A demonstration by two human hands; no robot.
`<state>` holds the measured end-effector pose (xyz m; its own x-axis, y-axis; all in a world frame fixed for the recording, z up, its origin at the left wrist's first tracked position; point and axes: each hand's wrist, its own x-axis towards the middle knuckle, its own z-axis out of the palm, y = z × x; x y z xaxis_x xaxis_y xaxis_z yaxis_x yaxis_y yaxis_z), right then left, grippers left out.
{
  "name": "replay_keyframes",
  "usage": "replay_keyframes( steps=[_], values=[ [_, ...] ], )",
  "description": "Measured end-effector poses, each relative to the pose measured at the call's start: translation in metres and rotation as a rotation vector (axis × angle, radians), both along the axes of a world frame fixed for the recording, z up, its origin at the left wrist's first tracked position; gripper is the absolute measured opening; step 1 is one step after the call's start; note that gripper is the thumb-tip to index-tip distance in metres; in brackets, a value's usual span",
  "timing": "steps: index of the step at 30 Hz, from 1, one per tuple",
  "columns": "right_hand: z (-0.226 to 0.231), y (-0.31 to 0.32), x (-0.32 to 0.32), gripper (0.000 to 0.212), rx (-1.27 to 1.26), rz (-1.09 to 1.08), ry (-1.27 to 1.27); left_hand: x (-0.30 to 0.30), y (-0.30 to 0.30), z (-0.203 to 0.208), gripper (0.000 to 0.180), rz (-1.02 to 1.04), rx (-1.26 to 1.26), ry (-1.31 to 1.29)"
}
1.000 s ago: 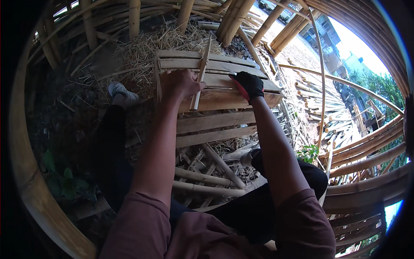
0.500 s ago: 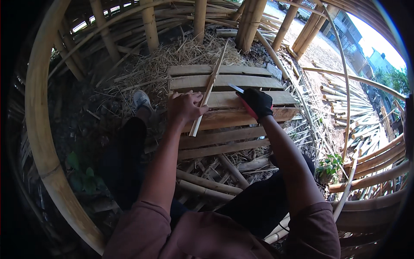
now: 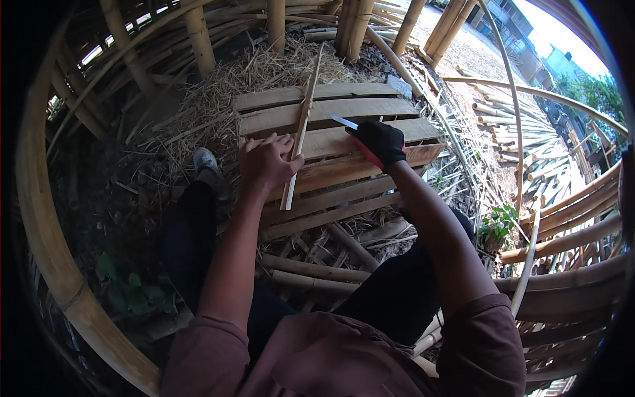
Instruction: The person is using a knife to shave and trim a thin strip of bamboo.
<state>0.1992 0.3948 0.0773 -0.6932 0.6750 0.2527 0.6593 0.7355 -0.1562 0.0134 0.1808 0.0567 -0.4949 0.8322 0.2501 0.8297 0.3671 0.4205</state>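
A long, narrow split bamboo strip [image 3: 308,99] lies slantwise across a slatted wooden crate [image 3: 357,109], its ends reaching past the slats. My bare left hand [image 3: 266,161] rests on the crate's left side, gripping the strip with the thumb over it and the fingers bent along its left edge. To the right, my right hand [image 3: 382,144], in a black and red glove, is closed around a knife. The knife's bare blade [image 3: 344,122] points left toward the strip, apart from it. Its handle is mostly hidden in the glove.
Dry straw and shavings [image 3: 218,99] surround the crate. Upright bamboo posts [image 3: 276,26] stand beyond it. A thick curved bamboo pole [image 3: 49,258] frames the left. Cut bamboo lengths [image 3: 509,126] lie outside at right, with a leafy plant [image 3: 501,220] nearer. Bamboo poles [image 3: 314,270] lie below the crate.
The view has shifted, so the crate and both hands appear further left and slightly higher. Both hands keep nearly the same grip and place relative to the strip and crate.
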Motion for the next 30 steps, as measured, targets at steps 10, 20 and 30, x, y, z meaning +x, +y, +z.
replay_keyframes(
  steps=[10,20,30],
  values=[
    [0.033,0.01,-0.002,0.062,-0.358,0.056,-0.166,-0.01,-0.015,0.017,0.044,-0.193,-0.284,-0.104],
    [0.028,0.011,-0.001,0.067,-0.435,0.107,-0.149,0.017,-0.022,0.039,0.029,-0.188,0.125,-1.019],
    [0.0,-0.003,0.016,0.03,-0.162,0.505,0.099,0.06,-0.047,0.039,0.034,0.001,-0.021,-1.873]
  ],
)
